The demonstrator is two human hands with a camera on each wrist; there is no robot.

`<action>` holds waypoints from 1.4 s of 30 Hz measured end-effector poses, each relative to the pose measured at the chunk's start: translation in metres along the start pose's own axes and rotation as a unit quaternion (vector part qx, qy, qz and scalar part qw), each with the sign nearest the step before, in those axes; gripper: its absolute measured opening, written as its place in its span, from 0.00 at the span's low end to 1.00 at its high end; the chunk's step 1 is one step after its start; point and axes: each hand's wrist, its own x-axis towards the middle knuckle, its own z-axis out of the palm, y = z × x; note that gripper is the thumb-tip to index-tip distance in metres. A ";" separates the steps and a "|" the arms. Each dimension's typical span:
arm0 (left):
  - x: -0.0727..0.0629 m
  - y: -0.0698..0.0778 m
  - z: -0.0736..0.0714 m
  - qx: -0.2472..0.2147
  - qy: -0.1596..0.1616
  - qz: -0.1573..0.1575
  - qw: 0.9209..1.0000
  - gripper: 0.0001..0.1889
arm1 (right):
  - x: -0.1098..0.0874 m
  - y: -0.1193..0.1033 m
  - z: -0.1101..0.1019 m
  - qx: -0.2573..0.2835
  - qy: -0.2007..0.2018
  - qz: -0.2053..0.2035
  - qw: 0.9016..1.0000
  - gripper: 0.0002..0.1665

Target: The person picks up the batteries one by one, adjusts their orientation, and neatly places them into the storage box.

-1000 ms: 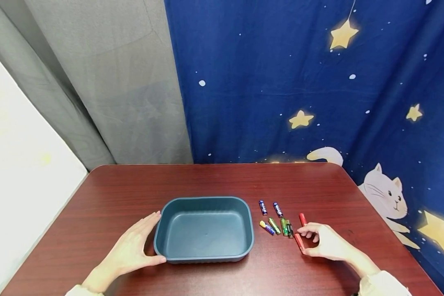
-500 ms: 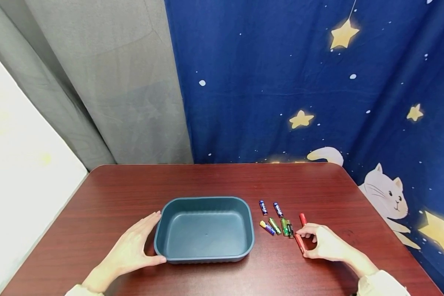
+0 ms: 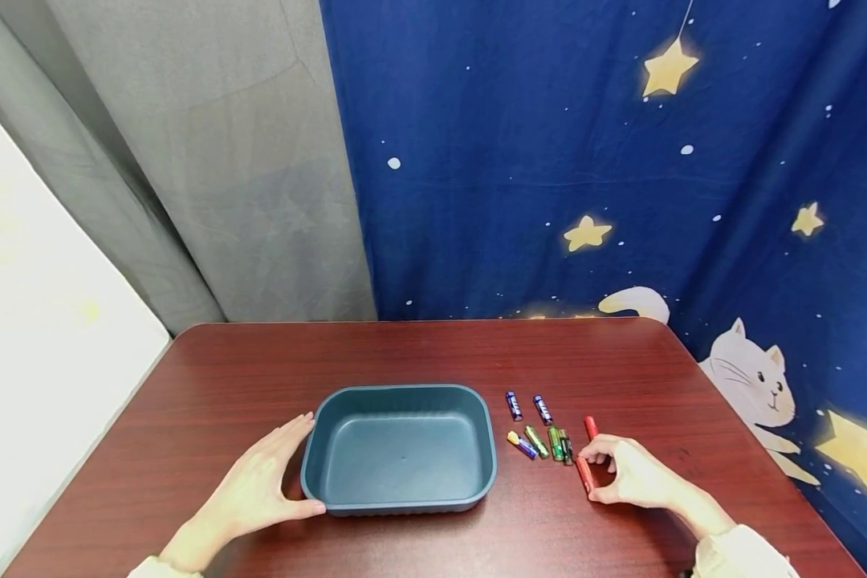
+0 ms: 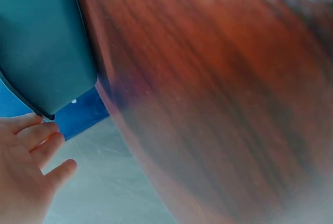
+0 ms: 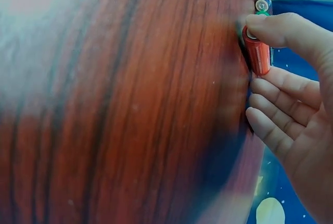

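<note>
In the head view a dark teal plastic bin [image 3: 403,449] stands on the table. My left hand [image 3: 263,478] lies at its left side, fingers extended and thumb spread, touching the rim near the two left corners. To the right of the bin, my right hand [image 3: 632,474] pinches a red battery [image 3: 585,474] lengthwise between thumb and index finger. The right wrist view shows the thumb on one end of this red battery [image 5: 257,56]. Just beyond the hand lies a second red battery [image 3: 591,427], partly covered by the fingers.
Between bin and right hand lie two blue batteries [image 3: 543,409], a blue-and-yellow battery [image 3: 523,445], two green batteries [image 3: 555,443] and a dark battery [image 3: 566,447]. The reddish-brown table [image 3: 260,353] ends at a blue starry curtain [image 3: 477,160] and a grey curtain [image 3: 224,160].
The right hand's fingers and the red battery in them have shifted only slightly. Left hand, bin and the other batteries stay where they were.
</note>
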 end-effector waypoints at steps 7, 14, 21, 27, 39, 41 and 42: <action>0.001 0.001 0.000 0.001 -0.002 0.002 1.000 0.55 | 0.008 -0.005 -0.007 0.016 0.007 0.037 0.999 0.21; 0.001 0.001 -0.002 0.002 -0.005 0.001 1.000 0.55 | 0.027 -0.017 -0.015 0.019 0.012 0.041 0.999 0.22; 0.001 0.001 -0.003 0.004 -0.011 -0.005 1.000 0.55 | 0.045 -0.028 -0.019 0.007 0.028 0.037 0.999 0.24; 0.002 0.001 -0.004 0.004 -0.009 -0.002 1.000 0.55 | 0.065 -0.040 -0.024 0.007 0.036 0.036 0.999 0.24; 0.005 0.000 -0.005 0.014 -0.008 0.007 1.000 0.55 | 0.103 -0.060 -0.023 -0.004 0.056 0.016 0.998 0.25; 0.005 0.000 -0.005 0.015 -0.007 0.007 1.000 0.55 | 0.108 -0.061 -0.021 -0.005 0.057 0.009 0.998 0.25; 0.005 0.000 -0.005 0.015 -0.008 0.007 1.000 0.55 | 0.111 -0.062 -0.020 -0.004 0.058 0.008 0.998 0.24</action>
